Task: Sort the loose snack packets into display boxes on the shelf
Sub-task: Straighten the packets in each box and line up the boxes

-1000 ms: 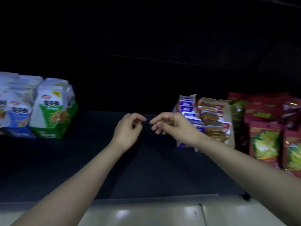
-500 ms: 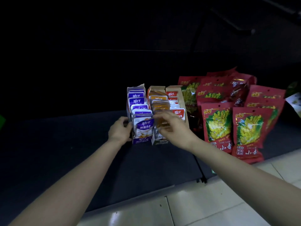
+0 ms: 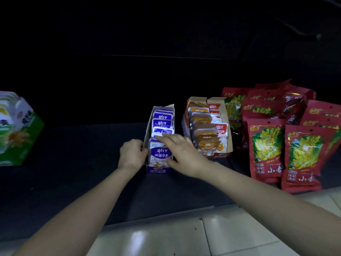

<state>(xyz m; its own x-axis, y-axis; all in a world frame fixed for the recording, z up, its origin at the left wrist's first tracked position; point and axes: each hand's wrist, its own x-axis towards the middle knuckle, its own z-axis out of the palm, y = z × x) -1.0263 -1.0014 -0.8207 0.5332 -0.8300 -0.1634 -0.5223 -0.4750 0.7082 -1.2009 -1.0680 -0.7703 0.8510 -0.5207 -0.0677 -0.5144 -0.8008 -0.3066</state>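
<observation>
Purple-and-white foil snack packets stand in row inside narrow purple cardboard display box on dark shelf. Right hand has fingers fairly straight across packet tops, grip not closed. Left hand has grip curled on box's left wall. Step, likely: squaring purple row. Near right: orange-and-red cardboard box of packets, then red printed bags. Next move calls for pressing packets level without tipping box — left grip as brace.

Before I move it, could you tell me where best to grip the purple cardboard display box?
Clasp the purple box by its long side walls from the near side: it is slim, with a gap to the orange cardboard box. The left hand holds its left wall.
</observation>
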